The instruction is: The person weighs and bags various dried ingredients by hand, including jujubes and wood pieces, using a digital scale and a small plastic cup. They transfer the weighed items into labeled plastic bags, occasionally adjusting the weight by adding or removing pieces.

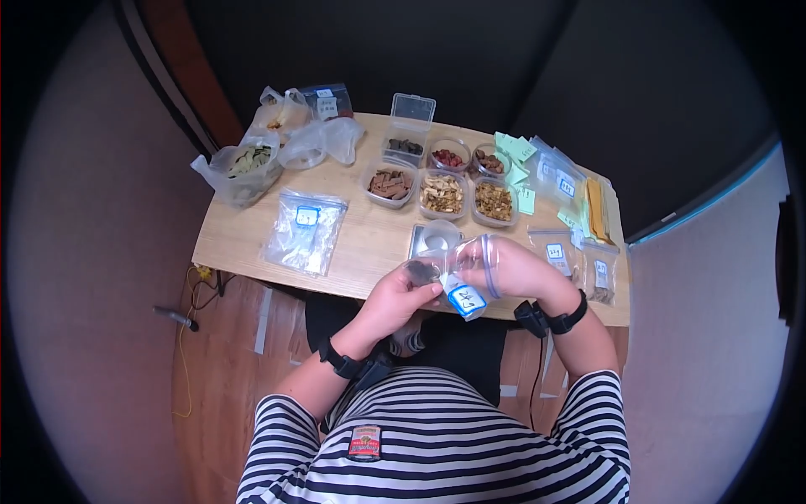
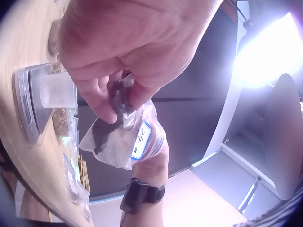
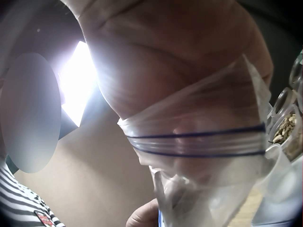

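Observation:
A clear zip bag with a blue-edged label reading 24g is held up over the table's front edge. My left hand grips its lower end, thumb and fingers pinching around dark pieces inside the plastic. My right hand reaches into the bag through its mouth, and the blue zip strips lie across that hand. Its fingertips are hidden by the bag and the left hand; I cannot tell how they are bent. Just beyond the bag, a white cup stands on a flat scale.
Behind the scale are clear tubs of dried pieces and an open-lidded box. Plastic bags and a flat zip bag lie left. To the right are green slips, brown envelopes and labelled bags.

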`<state>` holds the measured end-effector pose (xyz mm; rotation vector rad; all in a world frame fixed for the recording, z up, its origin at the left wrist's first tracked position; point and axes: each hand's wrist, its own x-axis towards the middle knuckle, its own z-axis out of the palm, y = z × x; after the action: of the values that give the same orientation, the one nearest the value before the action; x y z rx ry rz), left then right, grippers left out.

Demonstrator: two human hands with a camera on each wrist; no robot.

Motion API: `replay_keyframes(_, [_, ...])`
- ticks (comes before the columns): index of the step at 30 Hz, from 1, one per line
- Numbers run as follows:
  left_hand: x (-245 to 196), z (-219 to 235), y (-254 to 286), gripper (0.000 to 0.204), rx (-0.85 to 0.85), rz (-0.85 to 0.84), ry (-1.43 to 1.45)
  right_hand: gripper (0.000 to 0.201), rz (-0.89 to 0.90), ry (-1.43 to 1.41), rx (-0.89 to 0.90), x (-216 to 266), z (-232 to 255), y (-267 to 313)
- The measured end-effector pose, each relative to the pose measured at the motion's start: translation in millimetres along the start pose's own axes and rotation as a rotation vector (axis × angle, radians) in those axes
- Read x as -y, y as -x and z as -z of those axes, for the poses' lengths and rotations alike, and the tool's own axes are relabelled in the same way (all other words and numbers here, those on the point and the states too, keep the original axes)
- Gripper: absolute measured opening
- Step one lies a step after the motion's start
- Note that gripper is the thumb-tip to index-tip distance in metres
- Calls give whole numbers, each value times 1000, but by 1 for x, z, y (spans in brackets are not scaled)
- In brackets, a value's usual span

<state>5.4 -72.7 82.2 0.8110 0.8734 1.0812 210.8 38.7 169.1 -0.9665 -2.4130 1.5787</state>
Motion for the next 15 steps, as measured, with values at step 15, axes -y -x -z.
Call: replay_keyframes(15, [-4,4,-1,43,-13,-83,19,21,-27,46,-23,17,-7,-9])
